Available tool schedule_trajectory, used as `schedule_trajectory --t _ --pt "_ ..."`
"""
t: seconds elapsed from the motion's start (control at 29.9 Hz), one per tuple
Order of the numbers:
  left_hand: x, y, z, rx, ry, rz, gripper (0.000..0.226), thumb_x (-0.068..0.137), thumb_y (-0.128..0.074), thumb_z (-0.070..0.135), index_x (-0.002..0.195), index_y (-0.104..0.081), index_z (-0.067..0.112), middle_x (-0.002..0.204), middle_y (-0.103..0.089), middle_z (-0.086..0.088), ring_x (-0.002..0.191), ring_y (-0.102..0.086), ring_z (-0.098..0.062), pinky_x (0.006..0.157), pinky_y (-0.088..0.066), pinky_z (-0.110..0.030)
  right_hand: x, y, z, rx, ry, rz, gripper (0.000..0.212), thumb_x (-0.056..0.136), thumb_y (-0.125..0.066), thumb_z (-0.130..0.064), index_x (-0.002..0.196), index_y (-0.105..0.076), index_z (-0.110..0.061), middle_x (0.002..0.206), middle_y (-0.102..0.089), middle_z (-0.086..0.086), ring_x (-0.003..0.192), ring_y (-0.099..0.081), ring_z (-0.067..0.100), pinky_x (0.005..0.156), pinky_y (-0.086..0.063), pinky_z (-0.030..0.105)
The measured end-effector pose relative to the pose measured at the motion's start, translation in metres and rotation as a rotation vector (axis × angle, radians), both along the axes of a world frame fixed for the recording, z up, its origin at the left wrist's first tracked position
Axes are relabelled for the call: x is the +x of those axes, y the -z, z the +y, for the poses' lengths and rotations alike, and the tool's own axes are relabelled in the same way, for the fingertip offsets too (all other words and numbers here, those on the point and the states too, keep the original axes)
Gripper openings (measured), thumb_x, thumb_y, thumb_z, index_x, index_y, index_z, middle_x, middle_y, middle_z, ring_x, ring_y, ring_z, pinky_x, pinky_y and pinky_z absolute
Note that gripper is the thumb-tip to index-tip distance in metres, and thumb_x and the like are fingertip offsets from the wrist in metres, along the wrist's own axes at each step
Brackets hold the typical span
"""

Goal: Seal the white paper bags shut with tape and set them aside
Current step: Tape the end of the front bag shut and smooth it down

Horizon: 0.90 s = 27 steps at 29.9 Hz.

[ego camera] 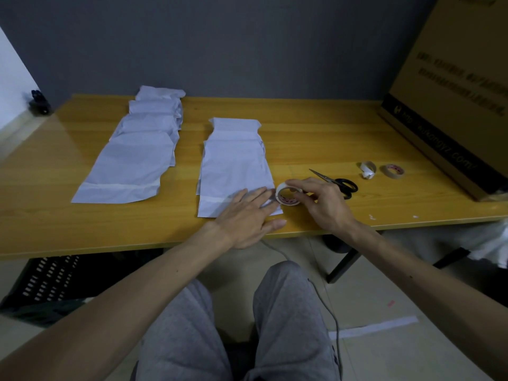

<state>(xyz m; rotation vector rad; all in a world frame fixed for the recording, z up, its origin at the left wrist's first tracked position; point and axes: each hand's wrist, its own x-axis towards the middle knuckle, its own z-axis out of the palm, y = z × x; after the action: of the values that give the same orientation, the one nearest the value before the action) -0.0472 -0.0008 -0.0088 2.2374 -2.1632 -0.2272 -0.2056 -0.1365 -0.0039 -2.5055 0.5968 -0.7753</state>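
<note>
Your right hand (327, 207) pinches tape roll (283, 200) just beside the right edge of the bag (233, 166). Left hand (244, 218), fingers straight, pins its near end. Strip likely runs leftward, across the long axis.

On the tabletop (316, 133) a row of bags (137, 158) is laid left and a second pile (233, 166) centre. A tape roll (287, 194) is stood at that pile's near right corner, scissors (335, 182) just right, a cardboard box (453, 92) far right.
</note>
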Motion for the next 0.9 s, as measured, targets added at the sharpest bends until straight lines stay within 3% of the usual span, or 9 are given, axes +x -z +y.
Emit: schedule_trajectory --t 0.13,0.27,0.33,0.53,0.7,0.8,0.9 --pt "0.000 0.002 -0.001 -0.018 -0.013 0.036 0.064 0.097 -0.015 0.058 0.153 -0.016 0.026 0.161 -0.006 0.005 0.147 0.003 -0.009 0.120 0.000 -0.039 -0.001 0.000 0.000 0.017 0.006 0.004 0.028 0.092 -0.062 -0.013 0.119 -0.067 -0.017 0.110 -0.068 -0.003 0.100 -0.059 0.004 0.084 -0.040 0.006" --pt "0.003 0.006 -0.001 -0.049 -0.076 0.276 0.056 0.101 -0.020 0.051 0.152 -0.023 0.028 0.160 -0.013 0.009 0.147 -0.003 -0.005 0.118 0.000 -0.033 0.002 -0.002 0.001 0.050 0.047 -0.002 0.030 0.090 -0.064 -0.009 0.118 -0.068 -0.017 0.109 -0.068 -0.002 0.099 -0.060 0.009 0.086 -0.047 0.021" --pt "0.004 0.007 -0.002 -0.060 -0.096 0.365 0.055 0.102 -0.020 0.048 0.152 -0.022 0.026 0.160 -0.015 0.009 0.146 -0.004 -0.004 0.118 0.000 -0.031 0.003 -0.006 0.000 0.022 0.062 0.000 0.031 0.089 -0.064 -0.007 0.118 -0.067 -0.017 0.108 -0.065 -0.002 0.096 -0.059 0.010 0.086 -0.046 0.021" --pt "0.007 0.001 0.002 -0.020 -0.082 0.224 0.054 0.101 -0.016 0.051 0.150 -0.025 0.031 0.161 -0.006 0.005 0.147 0.003 -0.009 0.119 0.001 -0.035 0.006 -0.012 -0.001 -0.011 0.036 0.046 0.031 0.089 -0.063 -0.004 0.117 -0.067 -0.016 0.106 -0.063 -0.001 0.090 -0.055 0.009 0.083 -0.043 0.020" --pt "0.000 -0.005 -0.008 -0.003 -0.096 0.214 0.056 0.099 -0.019 0.054 0.147 -0.033 0.029 0.162 0.001 0.000 0.147 0.010 -0.013 0.119 0.003 -0.042 0.006 -0.014 -0.003 0.004 0.065 0.061 0.029 0.088 -0.062 -0.002 0.115 -0.063 -0.011 0.108 -0.064 0.002 0.091 -0.055 0.009 0.078 -0.038 0.013" --pt "0.000 -0.006 -0.015 -0.084 -0.178 0.388 0.056 0.100 -0.033 0.048 0.149 -0.031 0.020 0.160 -0.014 -0.003 0.147 -0.008 -0.017 0.119 -0.009 -0.035 0.004 -0.020 -0.008 -0.002 0.087 0.038 0.021 0.089 -0.061 -0.002 0.108 -0.063 -0.009 0.106 -0.066 0.003 0.090 -0.055 0.009 0.076 -0.041 0.015" --pt "0.003 -0.013 -0.024 -0.291 -0.277 0.620 0.050 0.098 -0.052 0.032 0.142 -0.041 0.011 0.146 -0.042 -0.007 0.133 -0.040 -0.020 0.107 -0.031 -0.029 0.004 -0.023 -0.014 -0.003 0.080 0.041 0.016 0.090 -0.062 -0.005 0.104 -0.066 -0.010 0.104 -0.065 0.003 0.088 -0.057 0.012 0.075 -0.046 0.018"
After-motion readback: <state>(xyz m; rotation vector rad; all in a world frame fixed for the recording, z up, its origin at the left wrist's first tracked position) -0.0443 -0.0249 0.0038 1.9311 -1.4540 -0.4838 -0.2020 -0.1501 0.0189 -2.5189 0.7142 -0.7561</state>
